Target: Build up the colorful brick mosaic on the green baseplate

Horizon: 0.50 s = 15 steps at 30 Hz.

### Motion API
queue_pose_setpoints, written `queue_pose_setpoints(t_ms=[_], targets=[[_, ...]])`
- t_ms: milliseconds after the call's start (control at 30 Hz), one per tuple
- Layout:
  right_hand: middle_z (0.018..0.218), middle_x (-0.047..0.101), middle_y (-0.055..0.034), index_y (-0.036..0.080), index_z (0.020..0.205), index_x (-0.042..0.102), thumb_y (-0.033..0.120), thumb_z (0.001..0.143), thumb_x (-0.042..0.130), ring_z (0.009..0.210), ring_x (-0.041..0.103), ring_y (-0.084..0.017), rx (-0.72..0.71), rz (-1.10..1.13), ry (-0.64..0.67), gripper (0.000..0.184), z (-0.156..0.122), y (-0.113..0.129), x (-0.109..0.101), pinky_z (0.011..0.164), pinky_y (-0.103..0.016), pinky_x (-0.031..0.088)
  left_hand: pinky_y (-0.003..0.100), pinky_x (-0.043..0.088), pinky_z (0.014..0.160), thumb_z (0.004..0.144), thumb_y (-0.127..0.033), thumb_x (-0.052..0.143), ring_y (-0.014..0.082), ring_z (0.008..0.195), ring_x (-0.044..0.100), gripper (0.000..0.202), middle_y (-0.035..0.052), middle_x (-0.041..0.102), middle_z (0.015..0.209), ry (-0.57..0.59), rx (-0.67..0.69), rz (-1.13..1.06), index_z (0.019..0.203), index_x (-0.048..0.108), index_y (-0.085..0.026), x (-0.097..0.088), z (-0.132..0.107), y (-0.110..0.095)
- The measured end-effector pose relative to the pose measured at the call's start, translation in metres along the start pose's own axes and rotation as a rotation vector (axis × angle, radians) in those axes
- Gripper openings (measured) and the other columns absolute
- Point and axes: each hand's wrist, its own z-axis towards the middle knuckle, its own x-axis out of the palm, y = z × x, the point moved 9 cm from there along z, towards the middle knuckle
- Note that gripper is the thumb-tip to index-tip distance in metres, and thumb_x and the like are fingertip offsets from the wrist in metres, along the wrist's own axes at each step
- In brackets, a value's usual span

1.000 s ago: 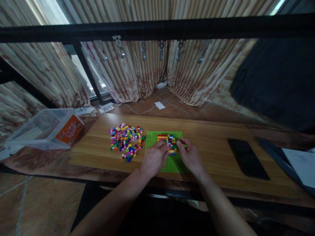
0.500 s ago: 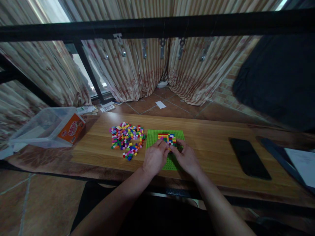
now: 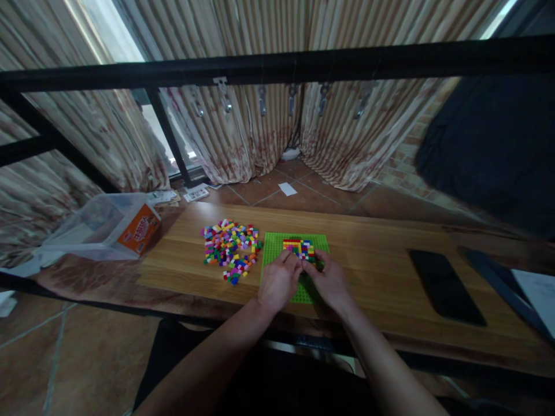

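A green baseplate [image 3: 273, 245] lies on the wooden board, with a patch of small coloured bricks [image 3: 298, 247] pressed onto its far half. My left hand [image 3: 278, 282] and my right hand [image 3: 330, 280] rest on the plate's near half, fingertips pinched together at the near edge of the brick patch. What they pinch is too small to make out. A loose pile of coloured bricks [image 3: 230, 248] lies just left of the plate.
A clear plastic tub [image 3: 93, 225] with an orange label lies at the left end. A black phone [image 3: 446, 286] lies to the right, with a dark folder and paper [image 3: 529, 292] beyond it. A black rail [image 3: 277, 63] crosses above; curtains hang behind.
Both hands have drawn closer together, the fingertips now meeting at the near edge of the brick patch. The view has tilted slightly, shifting everything to the right.
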Motion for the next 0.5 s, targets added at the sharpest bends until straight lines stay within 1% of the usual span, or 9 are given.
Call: queue_pose_setpoints(t_ms=[67,133,200,267,333,367,433,500], targets=[[0.119,0.067,-0.0180,0.012,0.123,0.060,0.049,0.083,0.055,0.105,0.065,-0.030,-0.013,-0.004,-0.006,0.055,-0.001,-0.001,-0.001,0.090,-0.046,0.049,0.026,0.049,0.076,0.094,-0.023,0.047,0.0150,0.085,0.062,0.014,0.0043,0.064,0.098,-0.012,0.014,-0.053,0.089,0.059,-0.019,-0.001,0.000,0.000],[0.118,0.068,-0.0176,0.013,0.123,0.061,0.054,0.083,0.054,0.105,0.065,-0.031,-0.030,-0.003,-0.012,0.057,-0.002,-0.003,-0.002,0.090,-0.047,0.049,0.026,0.050,0.080,0.091,-0.021,0.051,0.0149,0.090,0.062,0.010,0.0045,0.064,0.103,-0.034,0.050,-0.124,0.093,0.060,-0.020,-0.005,0.000,-0.002],[0.116,0.069,-0.0176,0.012,0.122,0.062,0.057,0.084,0.052,0.103,0.066,-0.031,-0.030,0.013,-0.010,0.060,-0.002,-0.006,-0.004,0.090,-0.047,0.049,0.025,0.050,0.083,0.089,-0.020,0.053,0.0147,0.094,0.062,0.012,0.0047,0.064,0.107,-0.058,0.078,-0.176,0.097,0.061,-0.020,-0.013,0.000,-0.001],[0.115,0.069,-0.0178,0.011,0.123,0.061,0.059,0.085,0.049,0.095,0.068,-0.029,0.003,0.058,0.010,0.062,0.000,-0.013,-0.004,0.086,-0.045,0.050,0.025,0.049,0.082,0.088,-0.020,0.054,0.0144,0.092,0.062,0.013,0.0041,0.065,0.105,-0.067,0.067,-0.181,0.098,0.063,-0.020,-0.023,0.002,0.008],[0.113,0.070,-0.0176,0.011,0.124,0.060,0.060,0.086,0.047,0.083,0.070,-0.027,0.055,0.111,0.039,0.063,0.002,-0.020,-0.003,0.080,-0.043,0.052,0.024,0.049,0.077,0.087,-0.020,0.053,0.0143,0.085,0.063,0.013,0.0030,0.068,0.097,-0.050,0.010,-0.144,0.093,0.065,-0.020,-0.035,0.006,0.026],[0.111,0.071,-0.0172,0.011,0.124,0.060,0.059,0.086,0.047,0.078,0.070,-0.025,0.076,0.130,0.050,0.063,0.003,-0.022,-0.002,0.078,-0.042,0.052,0.024,0.048,0.075,0.087,-0.018,0.052,0.0142,0.081,0.063,0.014,0.0027,0.069,0.092,-0.041,-0.038,-0.111,0.090,0.065,-0.019,-0.042,0.007,0.040],[0.108,0.072,-0.0161,0.011,0.124,0.060,0.059,0.086,0.047,0.070,0.070,-0.024,0.098,0.148,0.057,0.062,0.004,-0.025,-0.002,0.075,-0.041,0.053,0.024,0.046,0.068,0.084,-0.015,0.050,0.0142,0.073,0.062,0.017,0.0019,0.069,0.079,0.014,-0.133,-0.027,0.082,0.067,-0.018,-0.052,0.010,0.068],[0.106,0.072,-0.0155,0.011,0.124,0.061,0.058,0.086,0.047,0.067,0.070,-0.022,0.103,0.136,0.059,0.062,0.005,-0.025,-0.002,0.075,-0.040,0.053,0.024,0.043,0.064,0.082,-0.014,0.050,0.0146,0.067,0.061,0.019,0.0014,0.068,0.071,0.103,-0.201,0.066,0.075,0.068,-0.017,-0.058,0.011,0.093]])
